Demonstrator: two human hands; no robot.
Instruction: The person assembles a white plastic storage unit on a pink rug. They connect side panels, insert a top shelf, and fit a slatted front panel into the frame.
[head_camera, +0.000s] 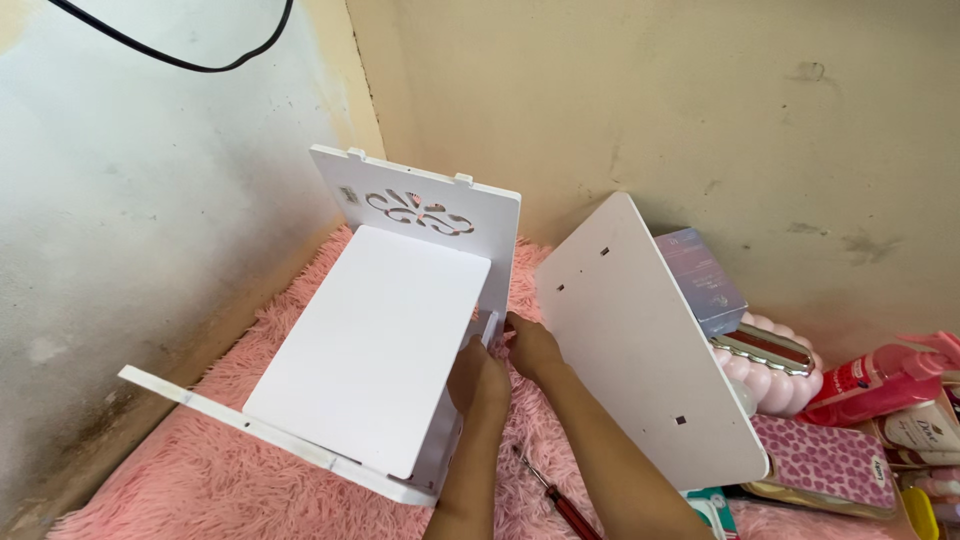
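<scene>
Hands (505, 365) — smooth white panels (375, 345)

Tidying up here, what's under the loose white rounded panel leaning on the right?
Beneath the loose white rounded panel, fluffy pink rug shows; a pale purple box pokes out behind. Anything farther under is hidden.

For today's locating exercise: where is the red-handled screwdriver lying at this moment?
In the head view, the red-handled screwdriver lies low and just right of centre on the pink furry rug, between the person's two forearms, below the right hand.
</scene>
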